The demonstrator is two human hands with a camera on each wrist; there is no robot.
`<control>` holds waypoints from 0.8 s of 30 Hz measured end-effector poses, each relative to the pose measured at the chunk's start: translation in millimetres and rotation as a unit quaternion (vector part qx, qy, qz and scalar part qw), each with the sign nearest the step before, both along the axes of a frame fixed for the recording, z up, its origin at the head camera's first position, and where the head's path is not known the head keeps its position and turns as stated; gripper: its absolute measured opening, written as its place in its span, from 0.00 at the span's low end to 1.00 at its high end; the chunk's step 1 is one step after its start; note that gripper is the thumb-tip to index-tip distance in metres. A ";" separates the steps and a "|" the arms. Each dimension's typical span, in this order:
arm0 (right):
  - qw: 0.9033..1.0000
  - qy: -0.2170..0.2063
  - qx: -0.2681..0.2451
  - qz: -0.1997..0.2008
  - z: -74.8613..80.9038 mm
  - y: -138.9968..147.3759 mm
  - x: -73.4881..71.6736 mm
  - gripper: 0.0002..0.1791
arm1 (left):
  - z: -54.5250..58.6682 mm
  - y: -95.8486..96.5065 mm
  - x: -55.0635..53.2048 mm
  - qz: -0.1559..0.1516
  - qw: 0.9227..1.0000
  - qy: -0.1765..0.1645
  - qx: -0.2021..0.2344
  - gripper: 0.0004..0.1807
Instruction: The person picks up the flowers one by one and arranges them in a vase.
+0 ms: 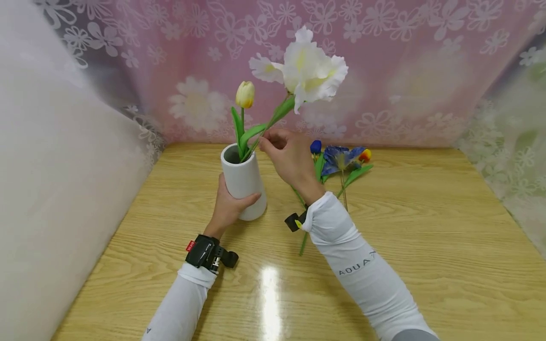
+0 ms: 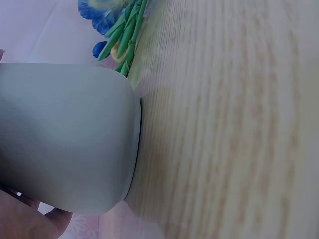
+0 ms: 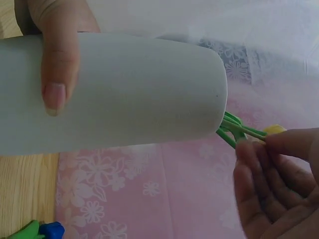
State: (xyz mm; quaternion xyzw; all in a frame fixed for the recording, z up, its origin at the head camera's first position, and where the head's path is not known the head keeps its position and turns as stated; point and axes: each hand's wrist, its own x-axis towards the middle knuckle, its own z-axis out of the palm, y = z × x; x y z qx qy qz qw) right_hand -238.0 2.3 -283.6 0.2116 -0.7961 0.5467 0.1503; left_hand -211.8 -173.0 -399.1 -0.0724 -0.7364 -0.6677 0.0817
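A white vase (image 1: 244,182) stands on the table, its mouth facing up. My left hand (image 1: 229,204) grips its lower body, the thumb lying across the front in the right wrist view. Inside the vase stands a pale yellow tulip (image 1: 245,95) with green leaves. My right hand (image 1: 290,154) pinches the stem of a large white iris-like flower (image 1: 310,71) between thumb and fingers, just above the rim. That stem slants down into the vase mouth, and the bloom leans to the upper right. The stem's lower end is hidden inside the vase.
Right of the vase, partly behind my right wrist, lie a blue flower (image 1: 340,158), a dark blue tulip (image 1: 315,147) and an orange-yellow tulip (image 1: 365,155) on the wooden table (image 1: 426,227). A pink floral curtain (image 1: 396,71) hangs behind; a white surface (image 1: 64,166) borders the left.
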 end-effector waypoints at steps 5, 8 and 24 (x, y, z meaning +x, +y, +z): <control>0.998 -0.007 0.062 -0.012 0.4 -0.8 -1.8 0.10 | -1.6 -2.0 -0.7 0.000 1.000 0.000 0.003 0.46; 0.998 -0.010 0.069 -0.005 -1.0 -3.0 -4.3 0.09 | -2.2 -2.8 -0.4 0.002 1.000 0.000 0.005 0.46; 0.975 0.004 0.223 -0.002 -0.8 -17.9 -10.2 0.09 | -4.2 -1.4 -0.1 -0.003 1.000 0.010 0.007 0.46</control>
